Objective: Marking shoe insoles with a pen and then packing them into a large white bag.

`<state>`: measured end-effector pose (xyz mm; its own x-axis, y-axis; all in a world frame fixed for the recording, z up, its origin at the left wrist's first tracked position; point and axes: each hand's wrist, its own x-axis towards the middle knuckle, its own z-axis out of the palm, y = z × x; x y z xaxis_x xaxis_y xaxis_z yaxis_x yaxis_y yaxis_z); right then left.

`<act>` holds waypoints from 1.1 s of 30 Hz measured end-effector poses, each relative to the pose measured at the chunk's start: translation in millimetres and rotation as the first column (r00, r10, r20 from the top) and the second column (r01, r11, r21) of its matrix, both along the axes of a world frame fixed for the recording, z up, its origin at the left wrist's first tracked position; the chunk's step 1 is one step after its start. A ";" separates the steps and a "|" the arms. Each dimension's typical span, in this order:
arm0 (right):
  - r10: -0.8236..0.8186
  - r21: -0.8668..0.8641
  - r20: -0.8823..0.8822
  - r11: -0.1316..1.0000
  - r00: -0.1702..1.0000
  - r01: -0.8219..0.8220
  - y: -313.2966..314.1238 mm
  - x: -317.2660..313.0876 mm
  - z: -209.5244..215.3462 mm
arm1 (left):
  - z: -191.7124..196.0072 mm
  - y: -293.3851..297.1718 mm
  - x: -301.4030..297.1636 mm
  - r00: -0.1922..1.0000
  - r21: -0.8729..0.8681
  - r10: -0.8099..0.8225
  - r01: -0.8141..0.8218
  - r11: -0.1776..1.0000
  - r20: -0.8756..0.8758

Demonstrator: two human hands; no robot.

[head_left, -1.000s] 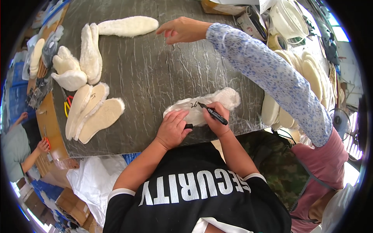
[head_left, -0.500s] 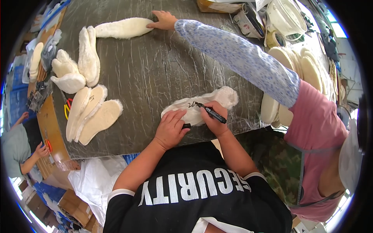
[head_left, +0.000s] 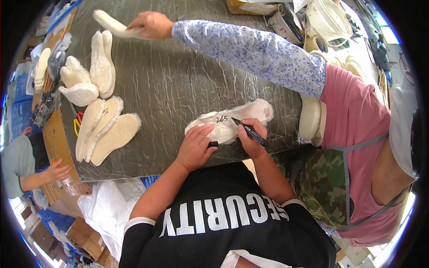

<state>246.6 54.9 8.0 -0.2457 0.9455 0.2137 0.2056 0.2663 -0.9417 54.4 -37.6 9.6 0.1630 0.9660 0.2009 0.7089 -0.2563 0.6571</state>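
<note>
The right hand (head_left: pixel 253 146) grasps a black marker (head_left: pixel 249 131), its tip pointing left and down at the near part of the table (head_left: pixel 178 89). The left hand (head_left: pixel 194 146) lies with its fingers spread on the left part of a pale insole (head_left: pixel 223 128), and a short black cap (head_left: pixel 212 144) sticks out beside its thumb, seemingly pinched there.

The insole lies on the table just beyond the person, its length running left to right, the right end a little farther off. Its upper face is whitish, thin-looking and wrinkled, with a ragged fringe of white fluff around the edge, thickest at the right end. Dark handwritten marks stand near its middle, just left of the marker's tip.

Farther left lie three flat cream insoles (head_left: pixel 117 138), overlapping, the middle one also marked; beyond them are fluffy white insoles (head_left: pixel 102 67) and scissors (head_left: pixel 78 123) with red and yellow handles. At the far side, a co-worker's hand (head_left: pixel 154 25) grips another white insole (head_left: pixel 109 23).

The left hand covers part of the insole's left end, and whether the marker's tip touches it cannot be told. The cap's inner end is hidden, and the co-worker's arm and body block most of the insoles stacked at right (head_left: pixel 309 118).
</note>
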 end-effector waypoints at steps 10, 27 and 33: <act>-0.040 -0.109 -0.078 0.994 0.996 0.031 -5.0 9.8 -4.1 | 17.1 -13.2 0.7 0.999 0.053 -0.052 0.052 0.997 0.005; 0.031 0.376 0.360 0.910 0.933 -0.175 -2.5 5.9 -17.0 | -4.4 -19.8 -2.2 0.998 -0.035 -0.059 0.060 0.998 0.034; 0.047 0.377 0.414 0.900 0.909 -0.218 0.2 8.9 -18.6 | -7.8 -18.6 7.1 0.999 0.056 -0.016 0.014 0.998 0.042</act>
<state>255.5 55.1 -10.6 -0.5052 0.7472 0.4318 0.4633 0.6570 -0.5948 61.5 -56.2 1.8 0.1673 0.9507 0.2610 0.6762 -0.3033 0.6714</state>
